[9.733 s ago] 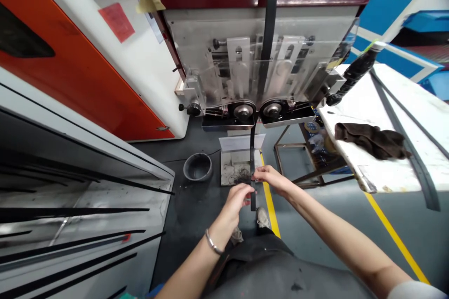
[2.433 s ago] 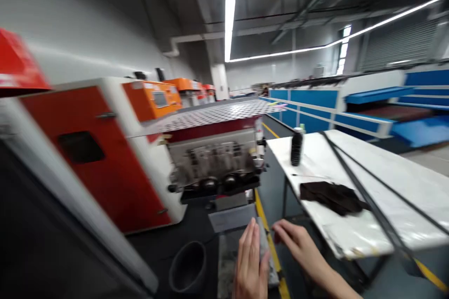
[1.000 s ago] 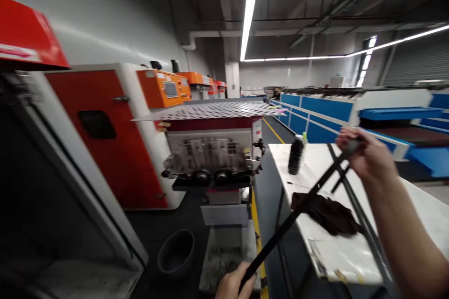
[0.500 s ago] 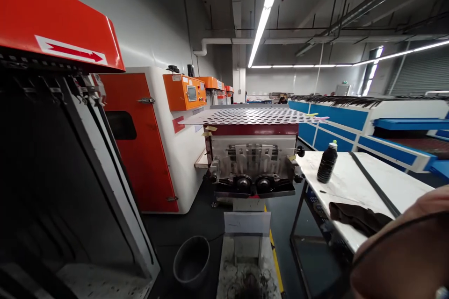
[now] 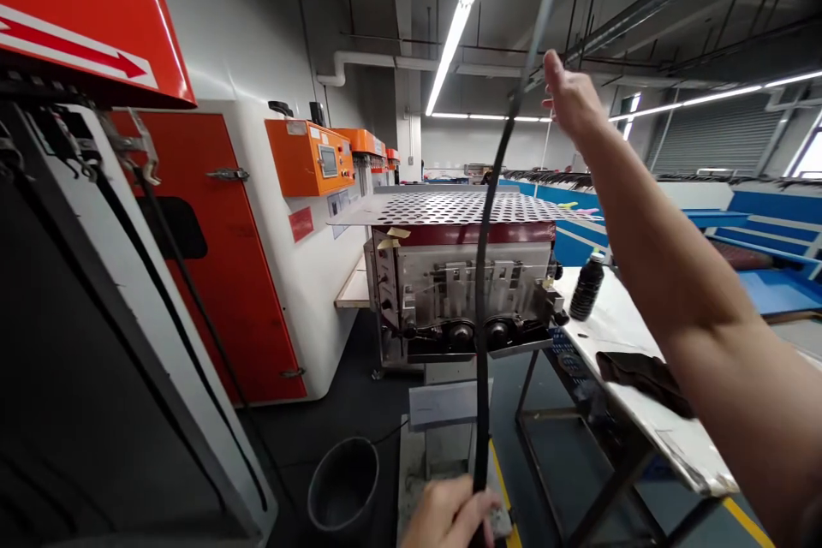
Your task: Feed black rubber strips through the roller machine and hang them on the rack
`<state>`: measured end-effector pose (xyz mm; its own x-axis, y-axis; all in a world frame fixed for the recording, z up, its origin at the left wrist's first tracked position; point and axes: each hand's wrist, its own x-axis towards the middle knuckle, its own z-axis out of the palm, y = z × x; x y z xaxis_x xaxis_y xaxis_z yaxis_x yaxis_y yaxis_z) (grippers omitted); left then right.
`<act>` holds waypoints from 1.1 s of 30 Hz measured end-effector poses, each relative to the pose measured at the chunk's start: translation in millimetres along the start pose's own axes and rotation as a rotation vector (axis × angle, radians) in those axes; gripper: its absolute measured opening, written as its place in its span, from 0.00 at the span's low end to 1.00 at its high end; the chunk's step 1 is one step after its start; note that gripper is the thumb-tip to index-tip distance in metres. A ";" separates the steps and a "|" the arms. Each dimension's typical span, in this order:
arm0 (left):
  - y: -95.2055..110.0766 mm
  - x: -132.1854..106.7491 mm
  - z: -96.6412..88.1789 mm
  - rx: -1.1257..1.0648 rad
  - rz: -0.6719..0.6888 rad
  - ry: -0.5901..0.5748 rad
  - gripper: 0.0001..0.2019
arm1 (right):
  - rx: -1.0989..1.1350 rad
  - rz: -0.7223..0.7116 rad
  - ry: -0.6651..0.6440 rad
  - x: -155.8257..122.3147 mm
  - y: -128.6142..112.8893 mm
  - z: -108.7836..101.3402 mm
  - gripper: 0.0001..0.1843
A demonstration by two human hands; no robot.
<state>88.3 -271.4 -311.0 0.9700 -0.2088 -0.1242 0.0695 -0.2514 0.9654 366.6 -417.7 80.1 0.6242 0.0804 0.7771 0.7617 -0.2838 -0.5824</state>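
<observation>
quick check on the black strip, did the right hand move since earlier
Yes, upward: the right hand is now well above the black bottle, not level with it.

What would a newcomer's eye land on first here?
A long, flexible black strip cuts up the centre, rising from the left hand at the bottom edge past the raised right hand. At top left, a glossy red hood with a red-and-white arrow stands out. Mid-frame, a perforated metal plate tops a grey machine.

A white-topped work table (image 5: pixel 626 342) carries a black bottle (image 5: pixel 586 288) and a crumpled dark brown cloth (image 5: pixel 642 382).
</observation>
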 end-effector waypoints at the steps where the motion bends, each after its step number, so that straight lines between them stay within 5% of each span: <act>1: 22.7 8.2 -5.8 -0.076 0.062 -0.018 0.23 | -0.098 -0.024 0.009 -12.5 3.7 2.9 0.43; 3: 63.1 25.4 -17.4 -0.189 0.172 -0.029 0.23 | -0.233 -0.030 -0.064 -64.4 14.0 3.3 0.40; 5: 89.8 42.6 -26.2 -0.258 0.245 -0.037 0.21 | -0.143 0.141 -0.329 -136.3 28.6 3.5 0.36; 7: 101.2 58.3 -31.0 -0.282 0.279 -0.058 0.20 | 0.059 0.393 -0.705 -204.7 47.2 8.6 0.33; 8: 102.8 65.5 -32.8 -0.275 0.284 -0.072 0.19 | 0.179 0.482 -0.791 -231.6 56.9 13.0 0.31; 12: 112.3 92.9 -49.2 -0.142 0.204 -0.066 0.26 | 0.537 0.552 -0.827 -276.3 81.9 27.7 0.22; 15: 154.7 118.6 -79.3 -0.151 0.201 0.101 0.28 | 0.539 0.469 -0.991 -262.9 79.9 23.7 0.21; 18: 227.9 146.5 -115.8 -0.134 0.351 0.039 0.17 | 0.445 0.331 -1.122 -228.9 69.0 13.0 0.20; 24: 365.6 174.3 -159.4 0.000 0.623 0.197 0.25 | 0.221 -0.092 -0.754 -130.4 56.0 9.7 0.16; 28: 395.2 178.4 -165.3 0.010 0.738 0.326 0.03 | 0.134 -0.232 -0.583 -95.0 63.1 20.7 0.15; 33: 385.0 182.2 -168.8 0.083 0.779 0.417 0.06 | 0.089 -0.327 -0.503 -94.1 75.7 32.1 0.14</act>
<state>331.1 -246.7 76.8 0.7416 0.0079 0.6708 -0.6477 -0.2523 0.7189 371.1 -416.1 -44.8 0.3438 0.5977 0.7243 0.9261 -0.0884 -0.3667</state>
